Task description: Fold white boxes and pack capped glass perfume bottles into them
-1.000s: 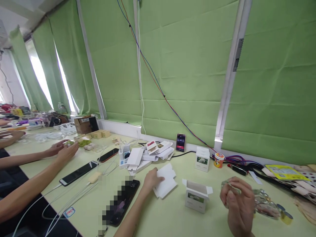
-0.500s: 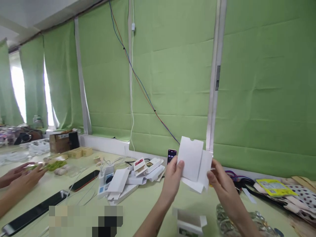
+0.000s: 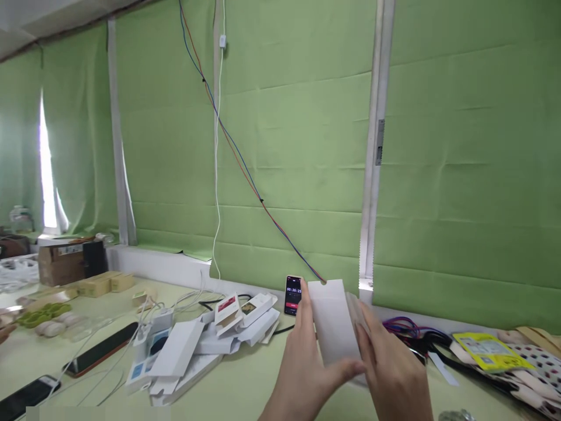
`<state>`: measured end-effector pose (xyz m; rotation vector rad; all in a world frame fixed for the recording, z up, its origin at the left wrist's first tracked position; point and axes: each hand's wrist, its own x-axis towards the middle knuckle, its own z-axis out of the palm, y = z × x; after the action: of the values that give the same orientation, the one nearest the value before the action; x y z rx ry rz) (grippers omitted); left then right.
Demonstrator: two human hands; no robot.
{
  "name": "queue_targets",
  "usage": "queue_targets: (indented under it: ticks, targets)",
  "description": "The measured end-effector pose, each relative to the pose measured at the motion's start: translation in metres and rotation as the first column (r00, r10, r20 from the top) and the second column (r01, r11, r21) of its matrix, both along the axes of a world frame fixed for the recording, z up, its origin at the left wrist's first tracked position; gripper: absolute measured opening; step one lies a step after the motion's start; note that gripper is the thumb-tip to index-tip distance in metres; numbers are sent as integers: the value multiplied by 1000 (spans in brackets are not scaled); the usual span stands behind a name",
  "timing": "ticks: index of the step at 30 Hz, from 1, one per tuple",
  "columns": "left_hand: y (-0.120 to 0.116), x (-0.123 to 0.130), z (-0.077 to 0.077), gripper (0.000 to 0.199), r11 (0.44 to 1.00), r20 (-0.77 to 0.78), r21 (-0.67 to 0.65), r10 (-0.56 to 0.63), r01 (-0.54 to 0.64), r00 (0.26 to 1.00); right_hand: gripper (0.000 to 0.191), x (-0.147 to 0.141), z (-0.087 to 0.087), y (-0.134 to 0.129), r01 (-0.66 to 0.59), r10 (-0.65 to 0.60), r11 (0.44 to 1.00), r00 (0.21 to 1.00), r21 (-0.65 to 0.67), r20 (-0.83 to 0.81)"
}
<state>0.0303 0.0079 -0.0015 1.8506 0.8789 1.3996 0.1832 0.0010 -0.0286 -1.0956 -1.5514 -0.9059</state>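
Observation:
A white cardboard box [image 3: 331,327] stands upright between my two hands, a small notch in its top edge. My left hand [image 3: 304,356] grips its left side, with the thumb across the lower front. On the right side, my right hand [image 3: 388,362] is closed round the box, its fingertips partly hidden. Behind my left fingers a phone [image 3: 293,295] showing a timer leans near the wall. A pile of white boxes [image 3: 179,348] lies on the table to the left.
Dark phones [image 3: 103,349] and thin white cables lie at the left, near yellow blocks [image 3: 100,285] and a brown carton [image 3: 61,264]. At the right are black cables [image 3: 432,333] and a yellow packet [image 3: 491,352]. Green curtains [image 3: 289,146] hang behind.
The view has turned right and up. The white card, earlier spread with loose flaps, now has a narrower box shape, and my hands have closed in around it. The small open box below is out of view.

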Motion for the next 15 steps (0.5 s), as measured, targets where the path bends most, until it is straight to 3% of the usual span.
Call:
queue_targets:
  ticks: [4,7,10,15]
  targets:
    - [8,-9,3,100,967,55,-211,-136,145,989,25,-4,8,-9,-189,189,982,976,15,-111]
    - [10,-17,5,98,917,104,-282,-265,284,959,20,-1,11,-11,-289,287,957,953,-8,-93]
    - [11,-18,5,111,909,114,-305,-261,283,959,22,-1,10,-10,-358,357,934,933,-13,-44]
    - [15,-19,1,104,920,119,-314,-209,236,971,18,-3,6,-10,-339,338,941,934,13,-119]
